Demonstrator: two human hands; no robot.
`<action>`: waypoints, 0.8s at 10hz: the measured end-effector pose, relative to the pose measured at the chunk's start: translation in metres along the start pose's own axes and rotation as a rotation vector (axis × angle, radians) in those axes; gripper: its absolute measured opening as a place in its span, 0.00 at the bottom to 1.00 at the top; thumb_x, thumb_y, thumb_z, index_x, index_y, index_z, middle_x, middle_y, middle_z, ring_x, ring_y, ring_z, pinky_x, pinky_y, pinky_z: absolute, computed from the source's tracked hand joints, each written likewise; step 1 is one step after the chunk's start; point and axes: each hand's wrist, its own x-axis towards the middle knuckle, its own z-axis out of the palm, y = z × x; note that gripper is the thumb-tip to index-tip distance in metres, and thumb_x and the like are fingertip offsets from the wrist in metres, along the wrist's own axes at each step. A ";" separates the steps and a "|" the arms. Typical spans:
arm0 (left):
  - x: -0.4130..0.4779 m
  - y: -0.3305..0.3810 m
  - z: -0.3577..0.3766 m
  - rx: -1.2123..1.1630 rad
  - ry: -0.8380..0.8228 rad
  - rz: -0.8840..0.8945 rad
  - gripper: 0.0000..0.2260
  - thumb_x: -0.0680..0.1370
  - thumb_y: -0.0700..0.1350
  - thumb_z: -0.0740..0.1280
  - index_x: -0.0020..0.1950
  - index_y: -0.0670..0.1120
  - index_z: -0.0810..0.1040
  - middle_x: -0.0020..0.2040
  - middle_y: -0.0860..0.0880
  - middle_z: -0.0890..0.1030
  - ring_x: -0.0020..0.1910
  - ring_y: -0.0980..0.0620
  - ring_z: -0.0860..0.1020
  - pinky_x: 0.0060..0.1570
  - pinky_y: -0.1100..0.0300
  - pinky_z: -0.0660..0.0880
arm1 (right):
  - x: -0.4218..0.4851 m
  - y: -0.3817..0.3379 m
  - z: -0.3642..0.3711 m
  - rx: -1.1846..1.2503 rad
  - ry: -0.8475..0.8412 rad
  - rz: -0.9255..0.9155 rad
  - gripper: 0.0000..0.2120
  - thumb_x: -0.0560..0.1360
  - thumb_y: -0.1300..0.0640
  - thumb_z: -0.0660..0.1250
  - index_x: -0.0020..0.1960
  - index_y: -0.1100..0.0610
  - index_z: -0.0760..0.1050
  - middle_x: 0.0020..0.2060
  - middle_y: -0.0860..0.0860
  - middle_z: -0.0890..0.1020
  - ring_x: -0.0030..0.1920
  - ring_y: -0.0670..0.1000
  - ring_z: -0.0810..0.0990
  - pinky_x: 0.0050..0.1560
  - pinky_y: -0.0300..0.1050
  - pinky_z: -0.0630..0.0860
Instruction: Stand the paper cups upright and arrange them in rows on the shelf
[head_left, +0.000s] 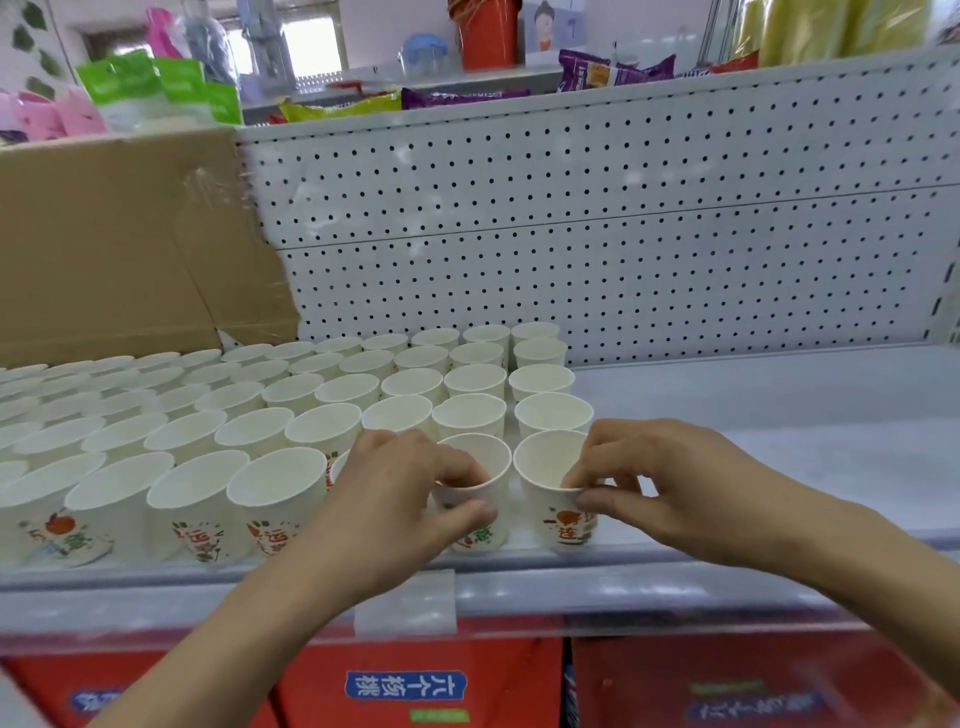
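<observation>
My left hand (400, 499) pinches the rim of one white printed paper cup (480, 493), right hand (660, 483) pinches its neighbour (553, 483), both upright at the pale grey shelf (753, 415) front. Squeeze harder and a rim buckles; nudge leftward and the packed empty cups (291, 410) beyond my fingers (462, 470) topple.

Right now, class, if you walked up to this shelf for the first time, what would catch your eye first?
First, the field of upright white paper cups in rows across the left and middle of the shelf. At its front right corner, the left hand and the right hand each pinch the rim of a cup. Behind on the left stands a brown cardboard box.
</observation>
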 end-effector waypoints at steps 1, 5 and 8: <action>-0.001 0.001 0.000 0.012 0.016 0.014 0.15 0.68 0.65 0.63 0.45 0.58 0.81 0.40 0.66 0.78 0.50 0.63 0.71 0.55 0.61 0.61 | -0.001 -0.003 0.002 0.025 0.028 0.016 0.11 0.74 0.38 0.63 0.50 0.41 0.79 0.46 0.38 0.76 0.37 0.45 0.75 0.40 0.50 0.76; -0.002 -0.001 0.003 -0.030 0.039 -0.028 0.07 0.71 0.63 0.67 0.43 0.62 0.79 0.45 0.64 0.79 0.51 0.61 0.71 0.58 0.59 0.61 | 0.009 0.001 0.022 0.671 0.206 0.488 0.35 0.71 0.28 0.51 0.75 0.40 0.57 0.69 0.34 0.63 0.64 0.31 0.64 0.65 0.35 0.57; -0.006 -0.002 0.002 -0.028 0.039 -0.064 0.15 0.72 0.62 0.68 0.57 0.63 0.76 0.49 0.66 0.77 0.55 0.66 0.68 0.62 0.61 0.62 | 0.014 -0.008 0.017 0.787 0.226 0.489 0.12 0.70 0.31 0.51 0.52 0.25 0.67 0.54 0.29 0.70 0.62 0.39 0.70 0.64 0.40 0.62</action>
